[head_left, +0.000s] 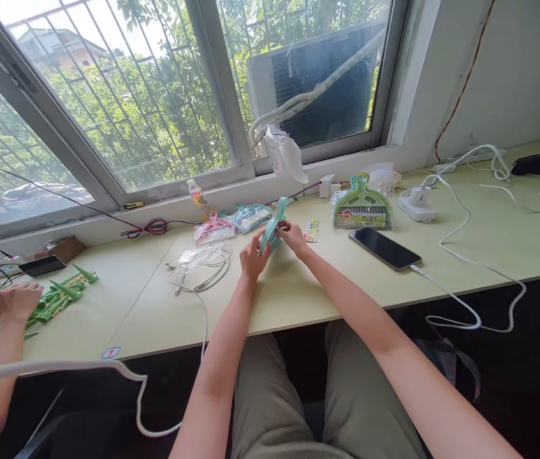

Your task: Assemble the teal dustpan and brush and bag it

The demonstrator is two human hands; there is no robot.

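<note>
A small teal dustpan (274, 227) is held on edge above the table, seen nearly side-on, so whether a brush is fitted to it is hard to see. My left hand (253, 256) grips its lower left side with the fingers closed. On the other side, my right hand (292, 235) pinches it near the middle. A small printed card (313, 231) lies just right of my right hand. Behind my left hand are a pink dustpan-and-brush set (214, 229) and a light blue one (252, 217). Crumpled clear plastic (197, 256) lies in front of the pink set.
Green dustpan sets (363, 203) in clear wrap stand at the back right. Nearby are a charging phone (384, 248), a white power adapter (417, 205) and loose cables. A drink bottle (197, 199) stands by the window. At left, another person's hand (18, 299) touches green leaf-like pieces (62, 294).
</note>
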